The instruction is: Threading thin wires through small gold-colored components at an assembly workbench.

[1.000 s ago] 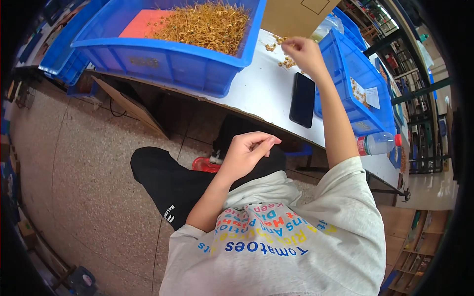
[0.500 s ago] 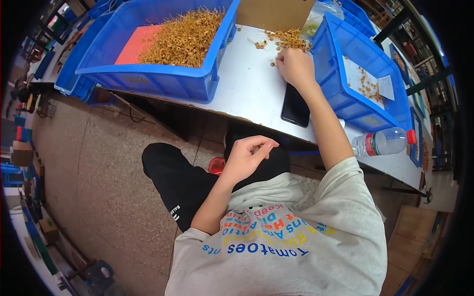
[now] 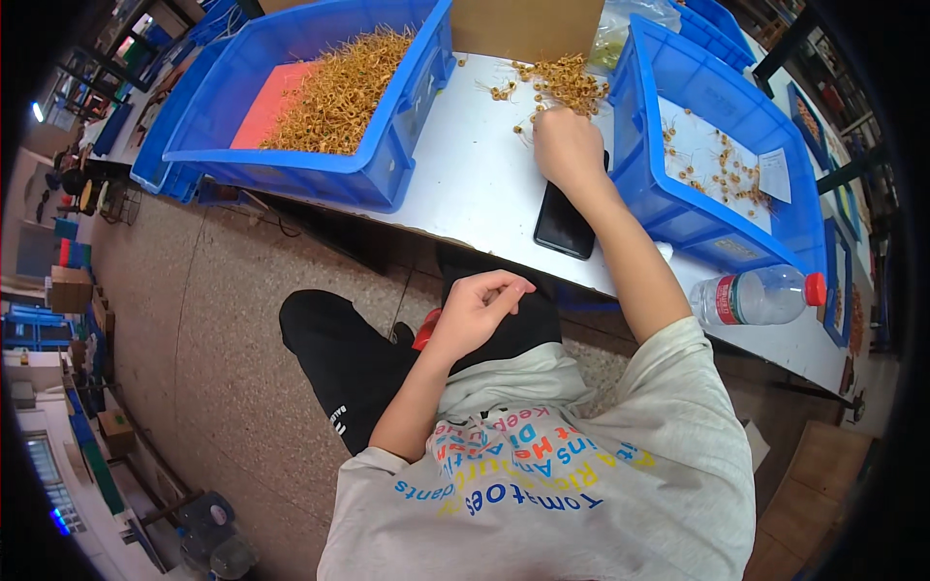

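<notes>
On the white table, my right hand [image 3: 570, 147] is curled closed at the near edge of a small pile of copper-coloured, ring-shaped parts with thin wire leads [image 3: 572, 85]. Its fingertips point down and away from view, so what they grip is hidden. Just below its wrist lies a black phone [image 3: 564, 225], partly covered by the forearm. My left hand [image 3: 481, 308] hovers over my lap, off the table, thumb pressed to curled fingers. Whatever may be in it cannot be made out. A few loose ring parts [image 3: 502, 92] lie left of the pile.
To the left, a large blue bin [image 3: 281, 174] holds a big heap of the same parts beside a pink sheet. At right, another blue bin [image 3: 702, 208] has scattered parts on a white lining. A plastic bottle [image 3: 760, 296] lies near the table edge. Cardboard [image 3: 523, 29] stands behind the pile.
The whole view has shifted slightly, showing more of the right bin's inside. My right hand stays by the pile, and my left hand keeps its curled pose over my lap.
</notes>
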Tool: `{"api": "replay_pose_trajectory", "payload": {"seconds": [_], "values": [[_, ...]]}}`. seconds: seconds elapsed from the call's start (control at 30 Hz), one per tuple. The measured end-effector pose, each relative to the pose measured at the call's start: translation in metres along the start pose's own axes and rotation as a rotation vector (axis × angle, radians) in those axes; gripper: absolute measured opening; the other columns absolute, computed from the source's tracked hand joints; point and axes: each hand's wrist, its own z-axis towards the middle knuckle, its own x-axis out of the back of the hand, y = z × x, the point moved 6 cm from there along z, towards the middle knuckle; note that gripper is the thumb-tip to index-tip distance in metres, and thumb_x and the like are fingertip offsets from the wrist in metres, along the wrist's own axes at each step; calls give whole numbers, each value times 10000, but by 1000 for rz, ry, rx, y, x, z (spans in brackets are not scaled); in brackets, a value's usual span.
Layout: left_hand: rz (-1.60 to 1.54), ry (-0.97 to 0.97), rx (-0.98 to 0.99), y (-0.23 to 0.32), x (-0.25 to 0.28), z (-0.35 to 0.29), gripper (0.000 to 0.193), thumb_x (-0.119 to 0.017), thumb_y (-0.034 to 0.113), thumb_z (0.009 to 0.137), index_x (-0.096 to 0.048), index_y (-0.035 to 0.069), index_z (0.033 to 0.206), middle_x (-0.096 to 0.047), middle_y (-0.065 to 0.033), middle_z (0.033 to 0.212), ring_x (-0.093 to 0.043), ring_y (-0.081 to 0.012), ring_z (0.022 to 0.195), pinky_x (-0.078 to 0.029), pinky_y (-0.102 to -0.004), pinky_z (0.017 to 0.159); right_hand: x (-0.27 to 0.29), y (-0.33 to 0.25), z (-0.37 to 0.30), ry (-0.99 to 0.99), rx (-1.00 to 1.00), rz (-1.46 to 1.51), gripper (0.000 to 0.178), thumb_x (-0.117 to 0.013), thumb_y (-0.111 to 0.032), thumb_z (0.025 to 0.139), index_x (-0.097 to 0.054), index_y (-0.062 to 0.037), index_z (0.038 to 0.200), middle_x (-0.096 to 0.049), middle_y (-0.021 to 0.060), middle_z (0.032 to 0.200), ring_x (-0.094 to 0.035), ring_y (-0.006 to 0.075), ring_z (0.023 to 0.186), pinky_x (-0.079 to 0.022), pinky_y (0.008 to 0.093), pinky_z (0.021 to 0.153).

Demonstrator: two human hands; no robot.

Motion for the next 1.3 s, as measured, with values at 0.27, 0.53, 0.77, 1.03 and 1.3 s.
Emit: {"api": "replay_pose_trajectory", "payload": {"seconds": [0.27, 0.53, 0.77, 1.03, 1.3], "values": [[-13, 74, -34, 15, 9, 8, 196, -569, 115, 948, -708, -15, 996, -599, -21, 697, -483, -73, 634, -335, -192, 559, 31, -32, 5, 130, 129, 64, 89, -619, 5, 731, -693, 36, 769, -676, 193, 765, -655, 361, 644, -542, 417, 619], [-91, 380, -167, 62, 47, 3, 172, -581, 102, 941, -702, -18, 916, -547, -6, 633, -449, -78, 584, -362, -199, 558, 72, -63, 17, -15, 271, 211, 79, -610, 4, 729, -670, 52, 710, -654, 206, 720, -629, 391, 621, -530, 433, 616], [-87, 586, -260, 68, 75, 10, 284, -518, 183, 995, -674, -4, 849, -506, 2, 621, -434, -82, 592, -364, -199, 567, 102, -85, 4, -143, 490, 319, 73, -650, -43, 759, -675, 22, 783, -641, 144, 717, -579, 302, 609, -479, 374, 591], [-332, 428, -143, 70, 71, 38, 377, -456, 268, 1030, -638, 20, 813, -513, -3, 654, -406, -70, 596, -330, -197, 556, 135, -100, -18, -186, 735, 467, 75, -674, 46, 721, -629, -7, 750, -557, 68, 676, -437, 199, 535, -377, 304, 516], [-554, 410, -251, 69, 72, 18, 316, -477, 240, 1023, -635, 12, 870, -549, -12, 713, -391, -53, 602, -310, -183, 555, 138, -107, -27, -240, 778, 477, 116, -681, 71, 713, -629, -15, 770, -503, 25, 679, -389, 149, 542, -331, 265, 507]]}}
